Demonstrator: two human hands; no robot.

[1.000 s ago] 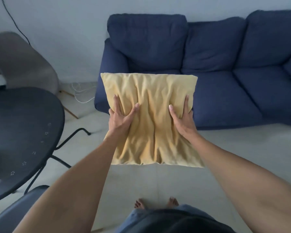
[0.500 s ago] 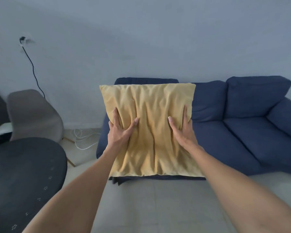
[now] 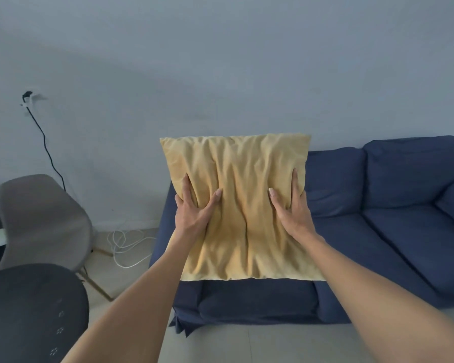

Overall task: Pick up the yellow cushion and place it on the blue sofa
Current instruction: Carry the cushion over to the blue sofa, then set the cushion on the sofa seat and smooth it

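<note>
Gripping rumpled square yellow cushion (image 3: pixel 243 205), both hands

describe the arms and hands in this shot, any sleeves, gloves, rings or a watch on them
Both arms are bare along all of their visible length, with no sleeve in view. The left hand and the right hand wear no gloves, and no rings, watch, bracelet or markings show on the visible fingers and wrists. The fingernails on both thumbs look short and unpainted.
</note>
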